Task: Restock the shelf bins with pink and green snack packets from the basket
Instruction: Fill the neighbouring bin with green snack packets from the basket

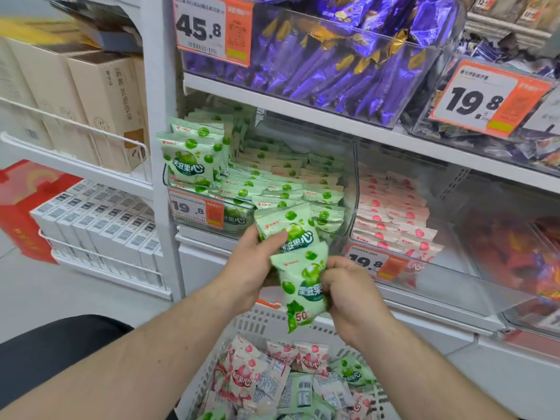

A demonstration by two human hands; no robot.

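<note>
Price tags read 45.8 on the purple-packet bin (348,86) — 19.8 on the green-packet bin (351,177).

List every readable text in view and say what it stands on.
"45.8": orange price tag on the clear bin of purple packets.
"19.8": orange price tags on the green-packet bin, the pink-packet bin and the upper right bin.
"果滋果心": green snack packets.
"50": packet in the right hand.
Barcodes, small print: unreadable.
</note>
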